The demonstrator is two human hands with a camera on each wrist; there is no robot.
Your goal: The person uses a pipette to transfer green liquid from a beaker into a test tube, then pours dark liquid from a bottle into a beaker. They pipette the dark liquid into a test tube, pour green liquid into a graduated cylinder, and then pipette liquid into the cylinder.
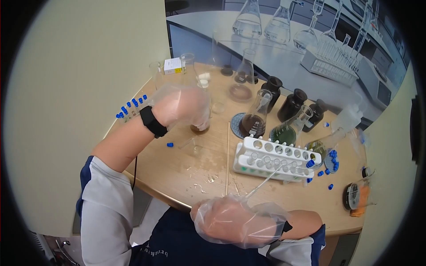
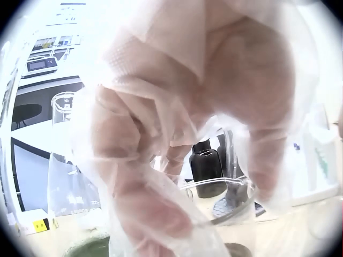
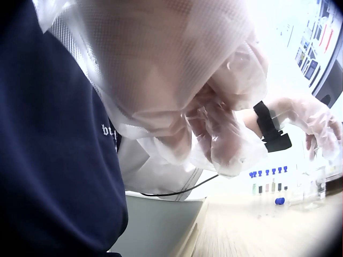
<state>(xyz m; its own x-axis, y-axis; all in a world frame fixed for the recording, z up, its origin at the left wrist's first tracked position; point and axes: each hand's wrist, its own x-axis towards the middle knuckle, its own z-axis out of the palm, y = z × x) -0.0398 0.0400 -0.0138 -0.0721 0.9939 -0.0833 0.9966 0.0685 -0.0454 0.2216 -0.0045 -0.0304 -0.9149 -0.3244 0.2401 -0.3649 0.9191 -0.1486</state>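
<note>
In the head view the gloved left hand [image 1: 186,105] holds a glass beaker [image 1: 200,128] with brown liquid from above. The left wrist view has the fingers of that hand [image 2: 187,123] spread around the beaker's rim [image 2: 238,209]. Low at the table's front edge, the gloved right hand [image 1: 242,221] grips a thin clear rod or dropper [image 1: 266,179], whose far end reaches over the white test tube rack [image 1: 277,170]. Curled fingers of the right hand [image 3: 187,96] show in the right wrist view, where the rod is hidden.
Dark bottles [image 1: 293,105] and flasks with brown [image 1: 254,124] and green liquid [image 1: 284,133] stand behind the rack. Blue caps [image 1: 333,162] lie at the right. Small capped vials [image 1: 133,108] stand at the left. A long thin stick [image 1: 228,155] and wet spots lie mid-table.
</note>
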